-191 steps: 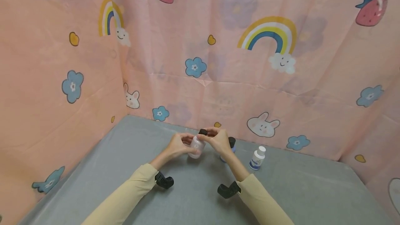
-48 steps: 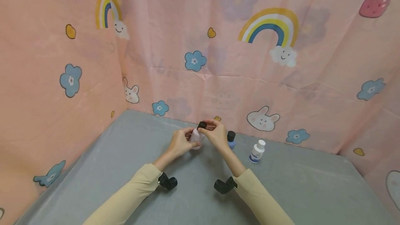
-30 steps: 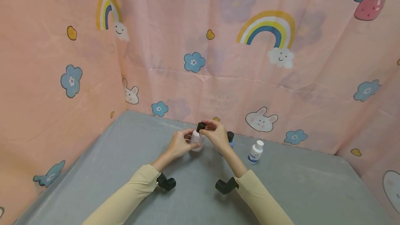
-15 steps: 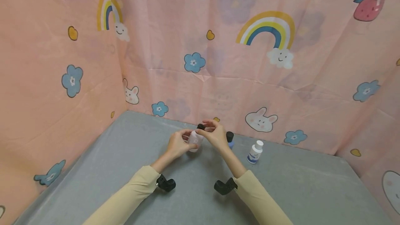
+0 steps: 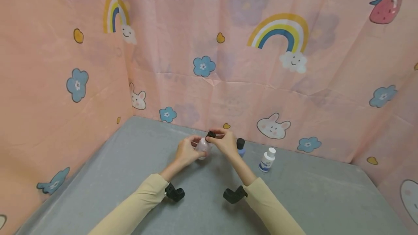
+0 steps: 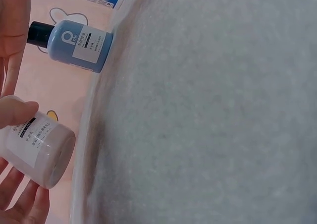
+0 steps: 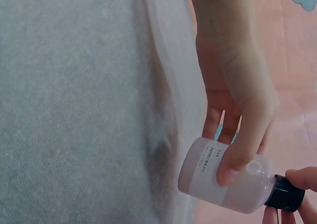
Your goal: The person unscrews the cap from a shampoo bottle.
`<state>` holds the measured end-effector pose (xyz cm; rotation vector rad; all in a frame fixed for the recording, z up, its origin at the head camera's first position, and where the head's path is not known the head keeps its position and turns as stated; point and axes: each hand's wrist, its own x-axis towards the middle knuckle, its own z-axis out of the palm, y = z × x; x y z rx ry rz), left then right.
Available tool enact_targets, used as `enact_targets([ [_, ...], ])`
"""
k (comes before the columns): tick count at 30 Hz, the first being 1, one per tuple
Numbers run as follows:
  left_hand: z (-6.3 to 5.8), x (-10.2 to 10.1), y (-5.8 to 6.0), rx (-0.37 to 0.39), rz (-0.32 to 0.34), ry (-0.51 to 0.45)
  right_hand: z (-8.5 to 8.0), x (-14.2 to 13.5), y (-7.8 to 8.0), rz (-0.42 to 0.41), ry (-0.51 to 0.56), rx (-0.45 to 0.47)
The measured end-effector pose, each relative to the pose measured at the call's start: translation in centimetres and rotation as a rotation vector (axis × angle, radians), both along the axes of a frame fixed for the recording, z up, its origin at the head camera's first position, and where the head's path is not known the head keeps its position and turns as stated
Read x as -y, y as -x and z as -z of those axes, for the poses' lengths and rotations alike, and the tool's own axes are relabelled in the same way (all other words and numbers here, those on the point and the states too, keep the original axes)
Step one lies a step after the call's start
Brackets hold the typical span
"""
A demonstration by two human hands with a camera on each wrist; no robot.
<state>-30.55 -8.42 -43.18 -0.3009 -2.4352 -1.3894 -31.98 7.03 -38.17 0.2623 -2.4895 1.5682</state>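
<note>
A translucent pale pink bottle [image 7: 247, 196] with a white label is held tilted above the table. My left hand [image 5: 187, 151] grips its body, thumb on the label side and fingers behind. With thumb and fingers, my right hand [image 5: 226, 143] pinches the black cap [image 7: 286, 193], which sits on the bottle's neck. In the left wrist view the bottle's base [image 6: 62, 157] faces the camera, while its cap is out of frame.
Right of the hands stands a blue bottle [image 6: 81, 45] with a black cap, partly behind the right forearm in the head view. Farther right is a white bottle [image 5: 267, 160] with a blue-and-white label. A pink patterned curtain [image 5: 228, 93] backs the grey-covered table [image 5: 310, 191].
Both hands stay on the pink bottle and its cap throughout. The bottle's tilt shifts slightly, and the right hand's fingers change position around the cap. The other bottles keep their places.
</note>
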Motion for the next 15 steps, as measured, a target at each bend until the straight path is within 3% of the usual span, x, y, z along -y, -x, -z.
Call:
enact_targets([
  [10, 0.10, 0.15, 0.02, 0.019, 0.065, -0.055, -0.20, 0.06, -0.21, -0.072, 0.052, 0.033],
  [15, 0.13, 0.05, -0.07, 0.026, 0.049, -0.056, -0.22, -0.05, -0.39, -0.118, 0.035, 0.037],
])
